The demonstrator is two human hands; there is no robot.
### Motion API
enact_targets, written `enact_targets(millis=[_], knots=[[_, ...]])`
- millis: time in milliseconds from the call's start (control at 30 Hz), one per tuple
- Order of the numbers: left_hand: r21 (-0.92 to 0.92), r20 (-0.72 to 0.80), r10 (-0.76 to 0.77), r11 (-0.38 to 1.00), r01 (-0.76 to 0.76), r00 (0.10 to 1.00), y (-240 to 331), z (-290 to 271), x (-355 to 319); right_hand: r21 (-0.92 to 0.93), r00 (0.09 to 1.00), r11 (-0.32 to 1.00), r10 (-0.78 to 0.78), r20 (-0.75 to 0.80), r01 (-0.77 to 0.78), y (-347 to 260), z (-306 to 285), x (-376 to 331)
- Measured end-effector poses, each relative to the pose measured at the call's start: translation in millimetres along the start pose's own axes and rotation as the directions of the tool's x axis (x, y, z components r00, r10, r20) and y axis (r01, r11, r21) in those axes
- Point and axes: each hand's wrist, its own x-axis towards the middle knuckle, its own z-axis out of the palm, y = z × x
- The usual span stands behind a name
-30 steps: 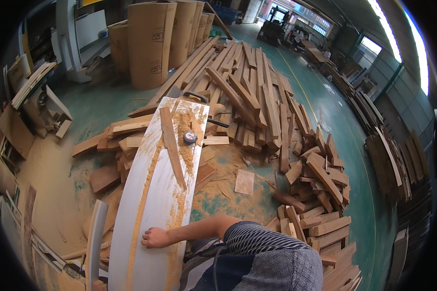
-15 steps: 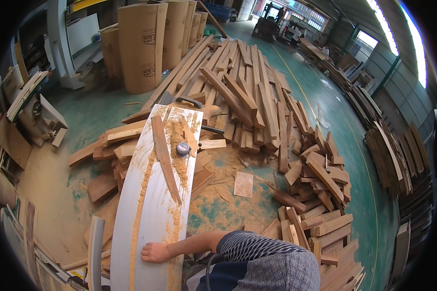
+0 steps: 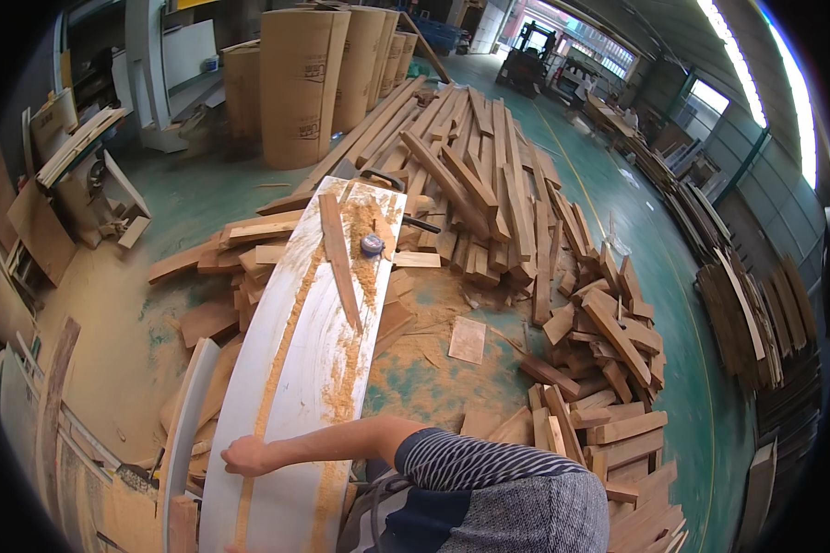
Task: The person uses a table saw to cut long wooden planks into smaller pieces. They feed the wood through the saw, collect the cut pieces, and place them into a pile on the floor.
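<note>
White bench (image 3: pixel 306 387) sits left of centre, running away from the person, 2 lines of sawdust down it; going left to right, a pale curved panel (image 3: pixel 190 419) stands on edge just beside it, probably to save room; left hand (image 3: pixel 234 549) might be that sliver at the bottom edge, can't tell its state; right hand (image 3: pixel 245 456) is at the left sawdust line, curled in, can't tell if it's pinching anything; wood slat (image 3: pixel 340 263) lies slanted up the bench, tape measure (image 3: pixel 372 245) near it, likely for easy reach; timber pile (image 3: pixel 618 337) stays off right, presumably to keep the bench usable
</note>
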Motion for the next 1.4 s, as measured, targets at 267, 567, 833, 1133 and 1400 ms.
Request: enact_targets(millis=[267, 567, 833, 1133, 1400], knots=[[-0.098, -0.054, -0.156, 0.984, 0.15, 0.986, -31.6, 43.4, 56.3, 0.265, 0.989, 0.964, -0.066, 0.133, 0.028, -77.8, 48.6, 60.6], [-0.607, -0.067, -0.365, 0.754, 0.252, 0.929, 25.4, 19.9, 89.9, 0.317, 0.998, 0.948, 0.006, 0.067, -0.028, -117.3, 87.6, 65.2], [-0.481, 0.032, -0.499, 0.752, 0.451, 0.866, 53.6, 0.7, 94.3, 0.305, 0.995, 0.948, 0.07, 0.07, -0.088, -128.6, 93.9, 69.0], [-0.432, -0.038, -0.497, 0.791, 0.434, 0.867, 62.1, 0.2, 93.0, 0.104, 0.994, 0.994, 0.035, 0.101, -0.046, -129.8, 75.7, 76.6], [-0.477, 0.0, -0.49, 0.766, 0.43, 0.872, 76.5, -0.2, 86.6, -0.126, 0.977, 0.973, -0.181, 0.11, 0.194, -131.9, 82.9, 87.1]])
